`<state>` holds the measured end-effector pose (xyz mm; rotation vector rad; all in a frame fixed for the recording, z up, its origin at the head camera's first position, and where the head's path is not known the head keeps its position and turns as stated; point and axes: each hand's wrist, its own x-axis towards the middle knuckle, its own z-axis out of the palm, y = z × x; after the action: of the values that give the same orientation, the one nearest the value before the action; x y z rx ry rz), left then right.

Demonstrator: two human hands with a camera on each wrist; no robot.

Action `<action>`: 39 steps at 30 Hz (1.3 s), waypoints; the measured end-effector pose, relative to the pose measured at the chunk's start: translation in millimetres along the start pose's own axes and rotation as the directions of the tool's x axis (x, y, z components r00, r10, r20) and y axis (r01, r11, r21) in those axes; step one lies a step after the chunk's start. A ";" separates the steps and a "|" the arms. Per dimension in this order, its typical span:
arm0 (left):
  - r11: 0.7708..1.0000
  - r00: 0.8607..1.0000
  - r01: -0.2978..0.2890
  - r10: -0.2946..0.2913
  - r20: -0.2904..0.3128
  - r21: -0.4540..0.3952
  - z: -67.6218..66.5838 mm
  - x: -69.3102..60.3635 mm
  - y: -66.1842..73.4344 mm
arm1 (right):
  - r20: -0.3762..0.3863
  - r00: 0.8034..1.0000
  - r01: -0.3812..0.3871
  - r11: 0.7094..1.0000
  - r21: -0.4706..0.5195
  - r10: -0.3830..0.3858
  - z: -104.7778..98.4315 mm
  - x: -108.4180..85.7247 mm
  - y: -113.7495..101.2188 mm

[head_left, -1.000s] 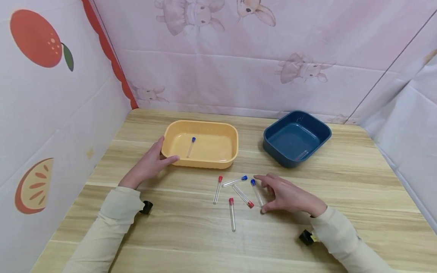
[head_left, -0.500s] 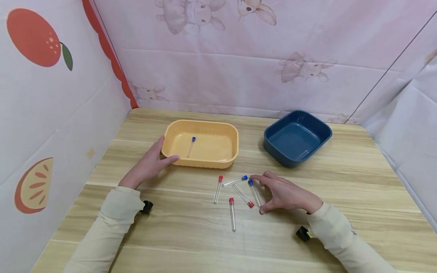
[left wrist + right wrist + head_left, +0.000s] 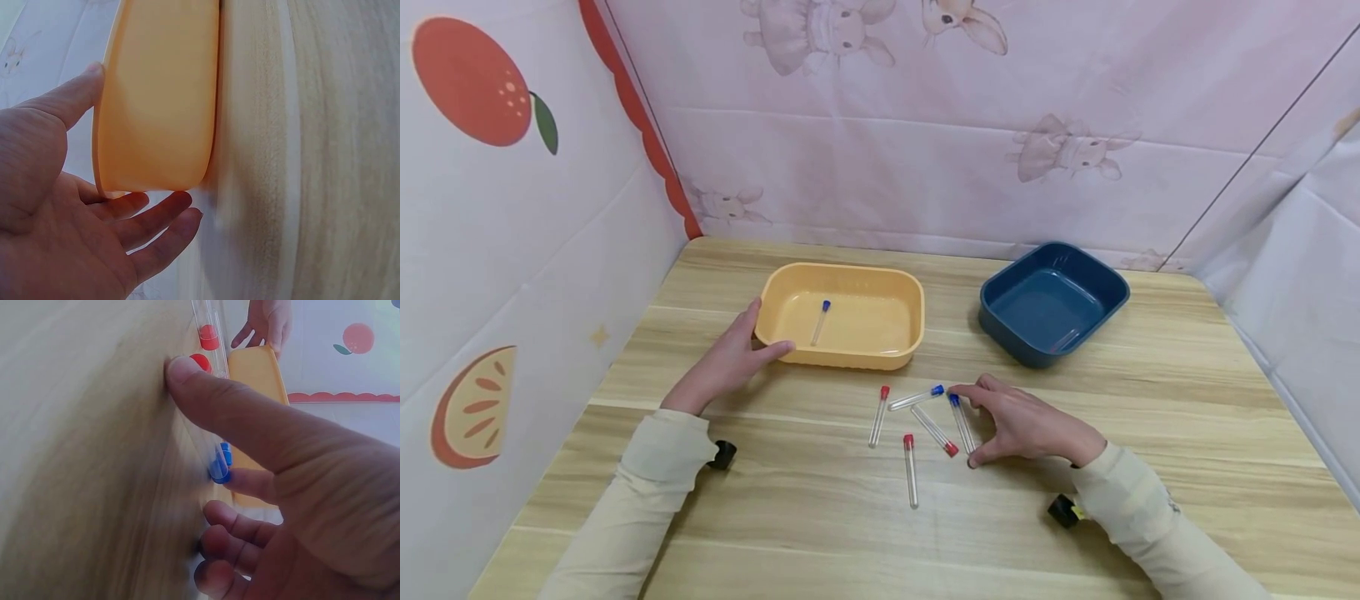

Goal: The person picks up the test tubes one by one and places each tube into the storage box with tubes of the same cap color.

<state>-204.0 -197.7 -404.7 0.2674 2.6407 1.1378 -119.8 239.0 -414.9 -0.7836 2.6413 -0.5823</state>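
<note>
My left hand (image 3: 730,358) holds the corner of the yellow plastic box (image 3: 857,360), thumb at its rim and fingers along its end wall, as the left wrist view also shows. Inside that box lies a blue-capped test tube (image 3: 821,323). On the table, my right hand (image 3: 1030,421) pinches another blue-capped test tube (image 3: 962,423) lengthwise, index finger at the cap (image 3: 219,469) and thumb at the other end. Close to it lie a blue-capped tube (image 3: 916,398) and three red-capped ones: a slanted tube (image 3: 932,429), an upright-lying tube (image 3: 878,418) and the nearest tube (image 3: 912,473).
A dark blue plastic box (image 3: 1037,304) stands turned at the back right, with a faint reddish thing (image 3: 1063,340) inside. The wooden table (image 3: 805,517) meets printed cloth walls (image 3: 880,175) at the back and sides.
My right hand has moved slightly left and closed in on the blue-capped test tube, which has shifted a little. The left hand and both boxes stay put.
</note>
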 end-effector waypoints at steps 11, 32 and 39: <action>1.000 1.000 -0.001 0.001 0.008 0.013 -1.3 -2.1 1.1 | -0.013 1.000 -0.005 1.000 -0.003 0.005 1.3 -0.7 -0.5; 1.000 1.000 0.015 -0.016 0.019 0.024 -1.8 -1.5 2.5 | -0.104 0.994 0.041 0.996 0.075 -0.033 -19.0 -2.6 -1.6; 1.000 1.000 0.011 -0.011 0.016 0.016 -1.9 -1.7 3.0 | -0.184 0.980 0.094 0.994 0.062 -0.081 -34.3 -0.9 -4.9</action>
<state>-202.8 -197.5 -400.9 0.2635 2.6351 1.1069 -131.1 245.7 -382.8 -0.8673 2.7428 -0.8010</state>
